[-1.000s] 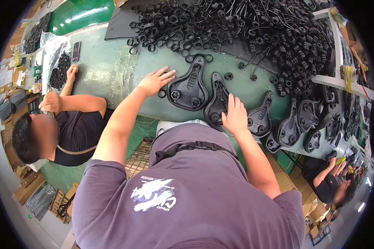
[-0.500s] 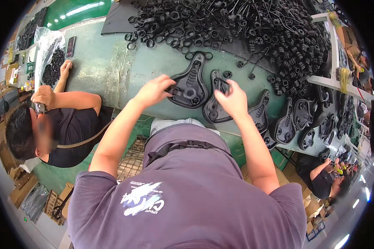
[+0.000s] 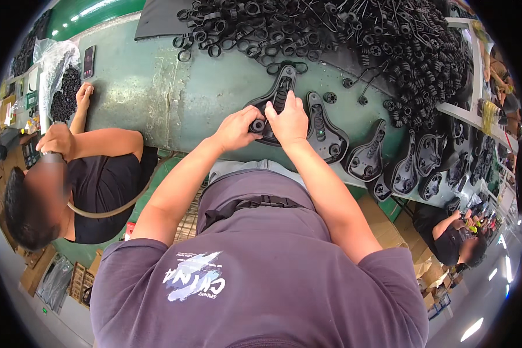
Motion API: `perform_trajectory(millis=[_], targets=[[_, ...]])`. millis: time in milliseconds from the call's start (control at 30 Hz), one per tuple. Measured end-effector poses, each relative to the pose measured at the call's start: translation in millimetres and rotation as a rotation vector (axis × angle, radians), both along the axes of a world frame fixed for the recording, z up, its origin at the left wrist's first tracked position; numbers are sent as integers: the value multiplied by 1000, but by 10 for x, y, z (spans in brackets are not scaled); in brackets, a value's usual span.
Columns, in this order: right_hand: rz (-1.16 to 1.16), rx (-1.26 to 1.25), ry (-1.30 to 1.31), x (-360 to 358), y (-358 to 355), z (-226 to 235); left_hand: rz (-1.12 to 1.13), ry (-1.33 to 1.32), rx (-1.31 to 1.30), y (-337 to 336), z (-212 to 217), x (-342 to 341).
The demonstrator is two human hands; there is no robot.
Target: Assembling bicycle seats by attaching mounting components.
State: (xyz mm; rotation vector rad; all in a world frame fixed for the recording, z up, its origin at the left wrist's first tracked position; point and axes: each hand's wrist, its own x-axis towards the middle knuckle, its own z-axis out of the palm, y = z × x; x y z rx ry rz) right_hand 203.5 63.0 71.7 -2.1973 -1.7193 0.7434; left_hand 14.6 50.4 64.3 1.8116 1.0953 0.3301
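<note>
Gripping dark round part (image 3: pixel 257 125) in left hand (image 3: pixel 235 129), over near-left of black saddle-shaped base (image 3: pixel 279 88); curling right hand (image 3: pixel 291 120) over base's middle, cannot tell on what; apparently fitting, next calling for careful alignment

A dark phone (image 3: pixel 89 62) lies near a clear plastic bag (image 3: pixel 54 53).

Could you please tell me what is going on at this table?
A person is working with both hands over a black saddle-shaped part on the green table. The left hand holds a small round black piece at its near left side. The right hand is over the middle; whether it grips anything is unclear. A second saddle-shaped part lies just to the right, and a heap of black rings and springs spreads beyond.
</note>
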Motion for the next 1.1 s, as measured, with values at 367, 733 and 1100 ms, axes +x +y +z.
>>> perform_trajectory(millis=[367, 733, 1100], targets=[[159, 333, 33, 244, -231, -392, 457, 399, 262, 214, -152, 784], [306, 326, 48, 1454, -302, 180, 822, 116, -821, 96, -66, 466], [237, -179, 417, 2103, -308, -109, 1618, -689, -624, -873, -618, -931]])
